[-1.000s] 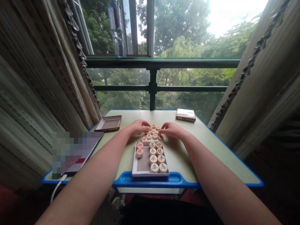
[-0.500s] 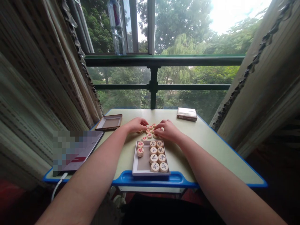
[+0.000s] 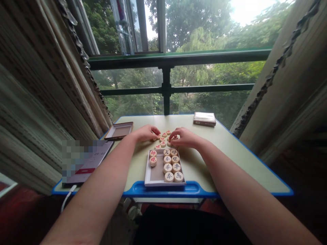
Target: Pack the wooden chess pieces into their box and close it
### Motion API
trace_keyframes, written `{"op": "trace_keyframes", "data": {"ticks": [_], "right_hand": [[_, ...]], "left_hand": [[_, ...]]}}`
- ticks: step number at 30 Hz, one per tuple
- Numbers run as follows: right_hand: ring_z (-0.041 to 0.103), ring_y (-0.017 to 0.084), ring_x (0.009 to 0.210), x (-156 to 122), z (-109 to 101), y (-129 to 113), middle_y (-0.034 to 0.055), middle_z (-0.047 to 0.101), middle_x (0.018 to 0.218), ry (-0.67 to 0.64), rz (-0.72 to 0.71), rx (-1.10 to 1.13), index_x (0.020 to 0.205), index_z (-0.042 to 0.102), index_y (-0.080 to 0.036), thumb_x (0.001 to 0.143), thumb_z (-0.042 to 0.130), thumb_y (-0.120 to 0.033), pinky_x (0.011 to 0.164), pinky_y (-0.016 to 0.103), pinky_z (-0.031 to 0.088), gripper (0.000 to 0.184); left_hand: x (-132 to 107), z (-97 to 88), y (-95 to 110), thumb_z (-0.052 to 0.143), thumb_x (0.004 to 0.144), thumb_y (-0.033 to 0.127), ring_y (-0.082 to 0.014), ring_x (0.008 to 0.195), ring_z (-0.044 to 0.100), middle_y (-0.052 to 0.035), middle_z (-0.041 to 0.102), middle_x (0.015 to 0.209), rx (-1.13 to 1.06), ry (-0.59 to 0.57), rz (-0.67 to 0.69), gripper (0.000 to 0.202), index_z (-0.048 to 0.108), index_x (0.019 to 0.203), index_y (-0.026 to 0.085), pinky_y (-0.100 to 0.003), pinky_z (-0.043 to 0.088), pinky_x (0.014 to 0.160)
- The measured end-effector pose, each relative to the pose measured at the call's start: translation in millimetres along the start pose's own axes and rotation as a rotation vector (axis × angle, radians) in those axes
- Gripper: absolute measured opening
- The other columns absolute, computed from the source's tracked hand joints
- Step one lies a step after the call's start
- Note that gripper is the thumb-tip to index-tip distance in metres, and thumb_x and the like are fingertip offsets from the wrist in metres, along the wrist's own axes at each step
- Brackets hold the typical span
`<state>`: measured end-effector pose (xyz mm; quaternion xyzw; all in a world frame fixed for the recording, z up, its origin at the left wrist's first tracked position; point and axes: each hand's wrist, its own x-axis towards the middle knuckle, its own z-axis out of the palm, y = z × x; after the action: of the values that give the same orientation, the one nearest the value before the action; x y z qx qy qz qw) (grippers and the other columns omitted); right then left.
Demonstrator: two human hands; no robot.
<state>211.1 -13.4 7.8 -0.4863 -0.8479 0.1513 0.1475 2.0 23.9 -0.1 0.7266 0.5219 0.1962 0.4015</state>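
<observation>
Several round wooden Chinese chess pieces with red characters lie loosely grouped on the table between my hands. My left hand is at the group's left side, fingers curled down and closed around a piece that is mostly hidden. On the right, my right hand pinches a piece between thumb and fingertips. Nearer to me sits a shallow open box. Black-character pieces stand in two columns along its right side, and red pieces occupy its upper left.
An upturned box lid lies at the back left. A closed flat box is at the back right. Left of my forearm is a tablet-like device with a white cable. The table has a raised blue edge.
The view has tilted slightly, so the table sits a little higher. My right fingers have drawn together around a piece; my left fingers have curled lower at theirs. The boxed pieces look unchanged.
</observation>
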Motion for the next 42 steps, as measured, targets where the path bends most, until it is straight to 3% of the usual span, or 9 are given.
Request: {"op": "trace_keyframes", "data": {"ticks": [4, 9, 15, 18, 24, 28, 34, 38, 42], "right_hand": [[0.048, 0.021, 0.086, -2.2, 1.4, -3.1, 0.0053, 0.062, 0.085, 0.026, -0.030, -0.089, 0.083, 0.071, -0.023, 0.068, 0.062, -0.040, 0.083, 0.031, 0.035, 0.024], [0.044, 0.024, 0.091, 0.6, 5.3, 4.6, 0.0082, 0.061, 0.091, 0.123, 0.021, -0.106, 0.088, 0.070, -0.023, 0.070, 0.061, -0.042, 0.082, 0.033, 0.035, 0.028], [0.045, 0.023, 0.086, 3.5, 13.0, 7.6, 0.0082, 0.059, 0.086, 0.113, 0.014, -0.093, 0.092, 0.069, -0.025, 0.070, 0.059, -0.046, 0.080, 0.034, 0.035, 0.032], [0.045, 0.023, 0.085, 5.2, 17.3, 7.4, 0.0081, 0.059, 0.087, 0.150, -0.006, -0.113, 0.089, 0.069, -0.024, 0.070, 0.060, -0.043, 0.082, 0.034, 0.035, 0.028], [0.044, 0.023, 0.100, 15.3, 28.3, 13.8, 0.0063, 0.058, 0.108, 0.273, -0.061, -0.077, 0.104, 0.065, -0.025, 0.078, 0.050, -0.042, 0.090, 0.036, 0.031, 0.034], [0.045, 0.021, 0.106, 22.6, 33.2, 21.4, 0.0045, 0.058, 0.113, 0.227, -0.065, -0.103, 0.102, 0.065, -0.026, 0.082, 0.046, -0.039, 0.095, 0.037, 0.027, 0.031], [0.048, 0.019, 0.104, 25.9, 34.9, 26.3, 0.0037, 0.061, 0.109, 0.235, -0.039, -0.093, 0.097, 0.067, -0.025, 0.082, 0.046, -0.032, 0.094, 0.035, 0.028, 0.027], [0.048, 0.019, 0.104, 26.9, 36.8, 26.6, 0.0035, 0.061, 0.110, 0.248, -0.041, -0.073, 0.095, 0.068, -0.025, 0.082, 0.046, -0.032, 0.095, 0.036, 0.028, 0.027], [0.048, 0.019, 0.102, 24.4, 35.8, 22.9, 0.0039, 0.060, 0.110, 0.255, -0.032, -0.059, 0.097, 0.067, -0.024, 0.081, 0.048, -0.033, 0.094, 0.035, 0.028, 0.027]], "left_hand": [[2.4, 0.8, -2.8, 0.070, 0.053, 0.030, -0.0180, 0.073, 0.059, -0.0092, 0.066, 0.090, 0.016, 0.027, 0.008, 0.044, 0.065, 0.092, 0.011, -0.027, 0.046, 0.064], [1.6, -1.5, -3.3, 0.073, 0.050, 0.033, -0.0193, 0.077, 0.059, -0.0101, 0.065, 0.094, 0.033, 0.051, 0.013, 0.056, 0.063, 0.100, 0.010, -0.027, 0.046, 0.066], [-2.5, 2.5, 2.5, 0.070, 0.055, 0.027, -0.0154, 0.065, 0.057, -0.0086, 0.066, 0.085, 0.011, -0.010, -0.009, 0.041, 0.066, 0.092, 0.009, -0.026, 0.044, 0.058], [-0.1, 4.5, 1.1, 0.069, 0.054, 0.023, -0.0138, 0.064, 0.056, -0.0092, 0.065, 0.093, -0.021, 0.023, -0.002, 0.046, 0.064, 0.098, 0.009, -0.025, 0.044, 0.056], [10.2, 6.7, -8.6, 0.065, 0.056, 0.022, -0.0158, 0.071, 0.058, -0.0108, 0.064, 0.100, -0.066, 0.070, 0.054, 0.049, 0.062, 0.103, 0.011, -0.025, 0.043, 0.058], [12.7, 13.7, -5.4, 0.064, 0.061, 0.032, -0.0189, 0.075, 0.059, -0.0111, 0.066, 0.095, 0.027, 0.154, 0.110, 0.044, 0.065, 0.100, 0.011, -0.026, 0.043, 0.062], [13.6, 21.1, 6.9, 0.058, 0.066, 0.041, -0.0208, 0.076, 0.058, -0.0098, 0.067, 0.084, 0.237, 0.106, 0.205, 0.038, 0.070, 0.086, 0.011, -0.027, 0.042, 0.066], [13.6, 22.9, 10.5, 0.057, 0.068, 0.038, -0.0184, 0.068, 0.057, -0.0090, 0.067, 0.078, 0.228, 0.095, 0.131, 0.038, 0.067, 0.091, 0.010, -0.026, 0.041, 0.060], [15.4, 26.5, 7.4, 0.059, 0.067, 0.036, -0.0161, 0.066, 0.056, -0.0078, 0.066, 0.077, 0.135, 0.181, 0.132, 0.033, 0.065, 0.087, 0.010, -0.025, 0.040, 0.058]]}}
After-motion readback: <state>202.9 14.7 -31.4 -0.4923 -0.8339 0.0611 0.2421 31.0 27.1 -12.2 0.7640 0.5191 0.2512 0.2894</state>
